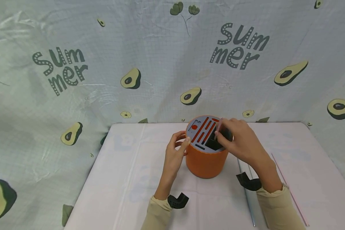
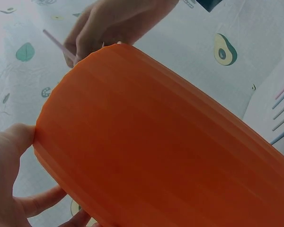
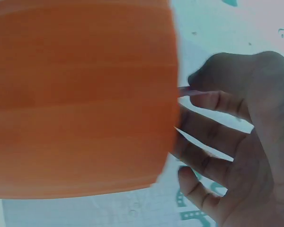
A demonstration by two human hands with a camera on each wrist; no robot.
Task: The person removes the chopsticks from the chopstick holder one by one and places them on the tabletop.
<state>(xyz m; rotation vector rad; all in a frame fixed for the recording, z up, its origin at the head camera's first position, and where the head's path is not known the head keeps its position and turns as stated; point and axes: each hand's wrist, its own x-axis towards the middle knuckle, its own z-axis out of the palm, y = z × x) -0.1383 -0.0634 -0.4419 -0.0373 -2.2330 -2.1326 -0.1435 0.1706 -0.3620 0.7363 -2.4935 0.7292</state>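
Note:
An orange round container (image 1: 206,164) with a grey slotted lid (image 1: 197,122) stands upright on the table. My left hand (image 1: 173,156) grips its left side, thumb near the rim and fingers curled along the wall. Above the lid's right part, my right hand (image 1: 244,140) pinches a thin pink stick (image 1: 219,125) between thumb and index finger. The stick's lower end is at a large dark opening (image 1: 214,143) in the lid; how deep it sits cannot be told. In the left wrist view, the pink stick (image 2: 57,42) sticks out beyond the fingers.
To the right on the white-covered table (image 1: 141,179) lie several thin sticks, among them a blue stick (image 1: 248,198) and a long pink stick (image 1: 293,195). My right forearm partly covers them. A cloth (image 1: 161,57) with avocado prints hangs behind the table.

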